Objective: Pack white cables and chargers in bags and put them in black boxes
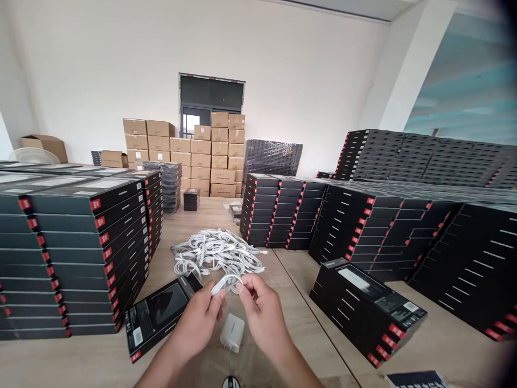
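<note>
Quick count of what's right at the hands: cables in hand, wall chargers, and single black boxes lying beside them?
White cable in the left hand and right hand: 1
White wall charger: 1
Black box: 1
Total: 3

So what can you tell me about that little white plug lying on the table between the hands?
The white wall charger is a small, rounded-corner block with a smooth, plastic-looking casing. It lies on the pale wood-look table, just below the left hand and the right hand, with its small prongs at the end nearest the person. Only the table touches it. It sits apart from the white cable that the hands hold, and nothing is plugged into it.
</note>
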Motion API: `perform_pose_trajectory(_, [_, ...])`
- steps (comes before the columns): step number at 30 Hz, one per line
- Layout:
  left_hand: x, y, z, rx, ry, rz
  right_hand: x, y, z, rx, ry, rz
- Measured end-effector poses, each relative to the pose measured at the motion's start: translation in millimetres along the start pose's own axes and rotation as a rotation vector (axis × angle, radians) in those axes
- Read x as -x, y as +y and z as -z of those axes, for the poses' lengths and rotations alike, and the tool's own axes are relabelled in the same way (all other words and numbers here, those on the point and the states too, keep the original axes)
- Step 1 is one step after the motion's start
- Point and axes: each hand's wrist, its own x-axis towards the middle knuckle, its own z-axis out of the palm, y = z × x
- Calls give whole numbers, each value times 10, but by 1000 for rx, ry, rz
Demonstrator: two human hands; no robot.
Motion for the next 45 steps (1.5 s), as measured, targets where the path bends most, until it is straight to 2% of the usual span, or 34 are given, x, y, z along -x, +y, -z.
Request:
perform_pose_trajectory(2, [-7,-22,-34,105,-27,6,-12,7,-19,-167,-8,-82])
perform_pose_trajectory(8, [19,-18,-107,250,-21,85,-48,9,-38,-404,-18,-198])
perform_pose_trajectory(12, [28,-8,-127,325,-5,117,-50,-7,-56,-615,-139,-368])
perform_pose_trajectory(15, [8,-14,-155,491,-92,165,-47,-26,-64,-585,-236,-383])
perform_pose_trajectory(17, [-12,-11,-172,598,-133,189,-49,-17,-72,-427,-162,-307])
perform_pose_trajectory(19, [-28,7,-186,709,-99,199,-59,13,-78,-245,54,-230])
perform_pose_trajectory(21, [-35,38,-206,834,-41,221,-72,49,-86,-201,252,-193])
perform_pose_trajectory(23, [-33,70,-248,928,-12,253,-76,67,-108,-377,285,-219])
perform_pose_trajectory(25, [-28,92,-309,954,-41,275,-68,59,-152,-668,172,-294])
perform_pose_trajectory(27, [-25,102,-350,897,-118,275,-60,45,-201,-930,42,-388])
perform_pose_trajectory(29, [-19,103,-317,732,-193,244,-77,58,-216,-1115,25,-448])
perform_pose_trajectory(31, [2,98,-185,438,-169,190,-125,119,-169,-1233,113,-469])
perform_pose_trajectory(34, [74,69,107,-90,-48,141,-216,267,-6,-1291,227,-511])
perform_pose_trajectory(35, [106,49,190,-218,-61,151,-239,313,51,-1277,241,-536])
perform_pose_trajectory(37, [170,-11,284,-373,-177,193,-266,380,139,-1228,261,-589])
perform_pose_trajectory(40, [236,-107,239,-494,-321,236,-273,413,187,-1198,303,-634])
perform_pose_trajectory(45, [192,-108,27,-617,-294,160,-285,413,208,-1262,335,-646])
